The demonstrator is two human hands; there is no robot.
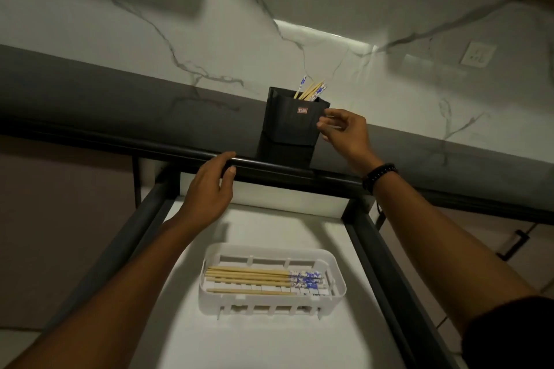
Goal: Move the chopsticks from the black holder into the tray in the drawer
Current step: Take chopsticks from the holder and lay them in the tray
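**Materials and Surface Finish**

Black holder (pixel 292 126): matt, finely ribbed face with a small sewn-looking label; material cannot be told. Chopsticks (pixel 311 90) in the holder, and those in the tray: pale bare wood shafts, with glossy white-and-blue patterned ends. Tray (pixel 335 271): white slotted plastic, smooth, low sheen. Drawer (pixel 299 338) floor: smooth matt white; its frame is dark, smooth and semi-matt. Table (pixel 90 93) top: dark grey, smooth, faintly reflective. Wall (pixel 209 9): polished white marble-look panel, grey veins, glossy.

Left hand (pixel 209 186) flat, fingers extended; right hand (pixel 344 132) raised, fingers curled in loose open grip.
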